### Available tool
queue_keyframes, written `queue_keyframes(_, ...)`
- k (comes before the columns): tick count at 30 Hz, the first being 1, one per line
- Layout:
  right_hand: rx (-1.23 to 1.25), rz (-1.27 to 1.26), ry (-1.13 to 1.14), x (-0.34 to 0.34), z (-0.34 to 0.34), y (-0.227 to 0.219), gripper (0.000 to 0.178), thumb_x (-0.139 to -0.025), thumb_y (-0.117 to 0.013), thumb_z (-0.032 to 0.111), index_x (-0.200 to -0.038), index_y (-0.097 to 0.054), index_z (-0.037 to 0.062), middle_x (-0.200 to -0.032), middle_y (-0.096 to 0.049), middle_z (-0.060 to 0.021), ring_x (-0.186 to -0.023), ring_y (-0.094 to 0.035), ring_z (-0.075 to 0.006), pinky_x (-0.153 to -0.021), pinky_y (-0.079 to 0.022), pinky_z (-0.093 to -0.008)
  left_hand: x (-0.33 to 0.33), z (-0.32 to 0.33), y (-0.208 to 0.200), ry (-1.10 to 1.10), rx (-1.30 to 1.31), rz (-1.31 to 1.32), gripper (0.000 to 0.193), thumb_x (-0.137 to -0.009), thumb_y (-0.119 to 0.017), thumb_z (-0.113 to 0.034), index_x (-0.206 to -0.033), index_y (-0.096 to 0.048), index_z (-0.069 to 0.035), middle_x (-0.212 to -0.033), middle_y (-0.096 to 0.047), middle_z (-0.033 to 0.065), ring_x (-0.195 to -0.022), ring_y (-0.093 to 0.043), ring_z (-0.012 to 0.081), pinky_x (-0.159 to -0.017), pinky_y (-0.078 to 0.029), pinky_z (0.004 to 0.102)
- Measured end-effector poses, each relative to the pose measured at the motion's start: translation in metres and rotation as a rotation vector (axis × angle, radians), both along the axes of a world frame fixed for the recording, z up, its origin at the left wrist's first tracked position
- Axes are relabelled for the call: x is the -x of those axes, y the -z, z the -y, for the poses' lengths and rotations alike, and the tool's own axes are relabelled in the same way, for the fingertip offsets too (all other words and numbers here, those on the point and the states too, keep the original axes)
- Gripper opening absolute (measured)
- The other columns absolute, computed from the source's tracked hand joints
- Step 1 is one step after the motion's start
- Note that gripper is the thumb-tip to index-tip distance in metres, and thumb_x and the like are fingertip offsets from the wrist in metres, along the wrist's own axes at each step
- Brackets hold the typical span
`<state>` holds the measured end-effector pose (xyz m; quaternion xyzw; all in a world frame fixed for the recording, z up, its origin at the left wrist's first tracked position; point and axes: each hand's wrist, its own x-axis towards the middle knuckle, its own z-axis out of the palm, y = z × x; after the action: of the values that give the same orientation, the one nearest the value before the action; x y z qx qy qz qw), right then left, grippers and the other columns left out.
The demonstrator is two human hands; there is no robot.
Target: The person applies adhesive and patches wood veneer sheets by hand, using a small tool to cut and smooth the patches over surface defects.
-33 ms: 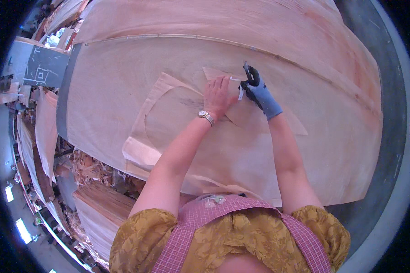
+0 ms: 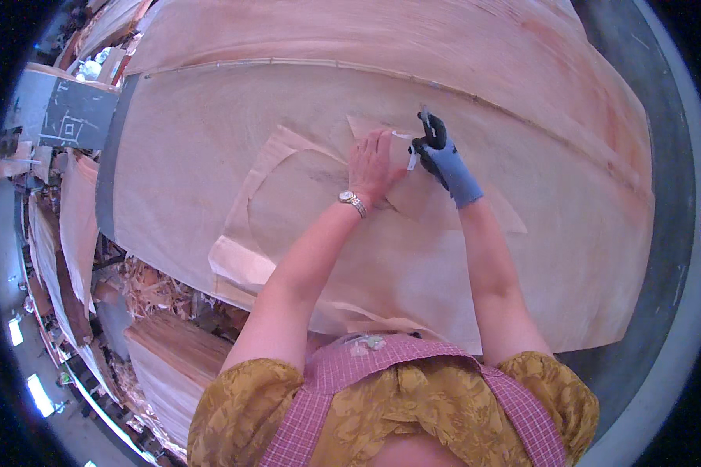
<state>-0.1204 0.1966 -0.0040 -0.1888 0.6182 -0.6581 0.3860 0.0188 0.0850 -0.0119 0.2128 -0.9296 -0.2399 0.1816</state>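
Observation:
My bare left hand (image 2: 370, 165), with a metal wristwatch (image 2: 352, 202) on its wrist, lies with fingers extended over thin, light wood veneer. On my right hand (image 2: 446, 163) is a blue-grey glove with black fingers. Those fingers close around a slim grey tool (image 2: 424, 115) pointing away from me; its exact kind is unclear. A white strip (image 2: 412, 160) hangs at the gloved fingertips, and a second white strip (image 2: 400, 135) lies by my left fingertips. Under both hands is a loose veneer piece (image 2: 487, 198). To its left lies another veneer piece (image 2: 249, 210) with a curved edge.
Large veneer sheets (image 2: 187, 148) cover the work surface. A long thin stick (image 2: 311, 61) runs across them on the far side. Beyond the left edge are a grey board (image 2: 78, 115), hanging sheets (image 2: 78, 218) and a heap of veneer scraps (image 2: 152, 288). Grey floor (image 2: 670, 257) shows at right.

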Motion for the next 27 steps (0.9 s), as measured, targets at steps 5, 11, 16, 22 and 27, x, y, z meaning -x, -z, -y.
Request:
queue_keyframes(5, -0.203, -0.108, 0.095, 0.008, 0.003, 0.012, 0.040, -0.085, -0.065, 0.008, -0.121, -0.048, 0.0095, -0.081, -0.058, -0.0013, -0.056, -0.048, -0.0058, -0.047, -0.038, -0.0216, 0.001, 0.000, -0.001, -0.037, -0.078, -0.001, 0.107, -0.061, -0.085, -0.027, -0.147, -0.025, -0.008, -0.140, -0.042, 0.0123, -0.120, -0.047, 0.0276, -0.098, -0.038, 0.0399)
queue_keyframes(11, -0.364, -0.138, 0.071, 0.012, 0.003, 0.025, 0.032, -0.083, -0.069, 0.007, -0.108, -0.051, 0.0023, -0.091, -0.060, -0.0052, -0.076, -0.055, -0.0127, -0.065, -0.049, -0.0278, 0.003, -0.001, -0.005, 0.026, 0.051, 0.083, 0.098, -0.065, -0.082, -0.030, -0.146, -0.031, -0.008, -0.147, -0.038, 0.0098, -0.121, -0.048, 0.0282, -0.099, -0.040, 0.0402)
queue_keyframes(16, -0.260, -0.060, 0.053, 0.015, -0.003, 0.034, 0.032, -0.082, -0.072, 0.008, -0.107, -0.053, 0.0031, -0.092, -0.060, -0.0050, -0.078, -0.056, -0.0122, -0.067, -0.049, -0.0268, 0.007, 0.001, -0.013, 0.088, 0.079, 0.150, 0.088, -0.070, -0.079, -0.031, -0.144, -0.036, -0.009, -0.149, -0.036, 0.0051, -0.121, -0.048, 0.0281, -0.099, -0.041, 0.0397)
queue_keyframes(22, -0.299, -0.058, 0.035, 0.020, -0.002, 0.042, 0.033, -0.081, -0.074, 0.011, -0.105, -0.053, 0.0028, -0.092, -0.060, -0.0042, -0.076, -0.056, -0.0114, -0.065, -0.049, -0.0263, 0.013, 0.002, -0.011, 0.176, 0.175, 0.249, 0.074, -0.074, -0.073, -0.030, -0.140, -0.045, -0.013, -0.149, -0.038, -0.0005, -0.117, -0.050, 0.0261, -0.096, -0.042, 0.0404)
queue_keyframes(27, -0.279, -0.011, 0.059, 0.016, -0.004, 0.025, 0.032, -0.079, -0.075, 0.014, -0.102, -0.055, 0.0043, -0.085, -0.061, -0.0027, -0.067, -0.055, -0.0100, -0.055, -0.046, -0.0253, 0.018, 0.006, -0.001, 0.243, 0.304, 0.284, 0.066, -0.078, -0.067, -0.029, -0.139, -0.047, -0.014, -0.146, -0.044, -0.0009, -0.119, -0.049, 0.0248, -0.094, -0.042, 0.0419)
